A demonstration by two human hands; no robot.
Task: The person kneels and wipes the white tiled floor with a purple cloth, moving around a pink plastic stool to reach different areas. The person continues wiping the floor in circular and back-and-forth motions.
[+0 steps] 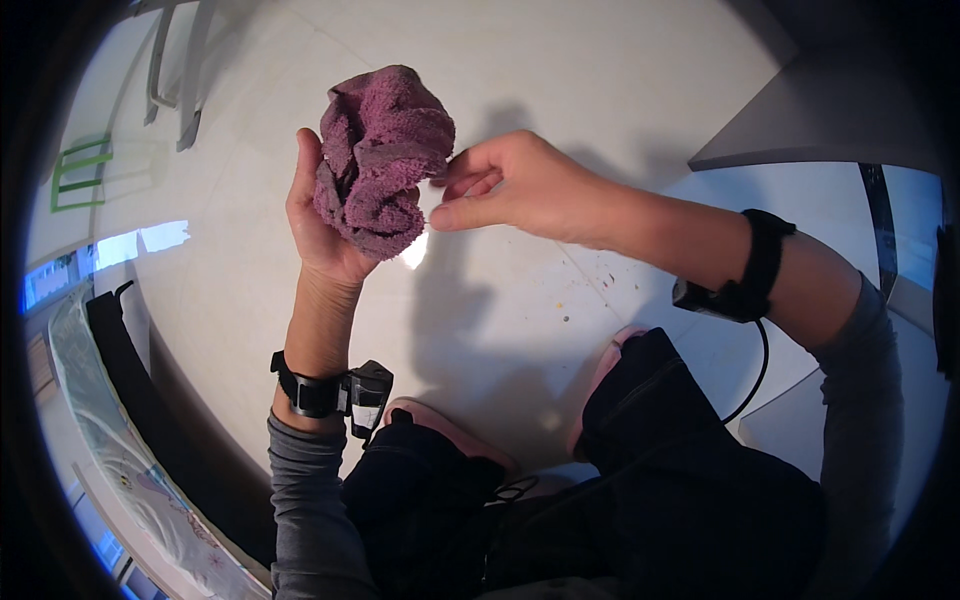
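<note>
A crumpled purple terry cloth [382,157] rests bunched in my left hand [322,240]. The thumb stands up along its left side, and the palm supports it from below; the other fingers are mostly hidden behind the cloth. Just right of the cloth is my right hand [502,184]. Its thumb and curled fingers are apart, with the fingertips close to the cloth's right edge. Whether they touch the cloth is hard to tell. Nothing clear shows between those fingers.
Small bits of debris [566,318] lie on the pale tiled floor [585,90] below my hands. A grey panel [817,112] juts in at right. Metal legs [191,82] and a green frame [81,174] stand at far left. A cable [763,375] hangs from my right forearm.
</note>
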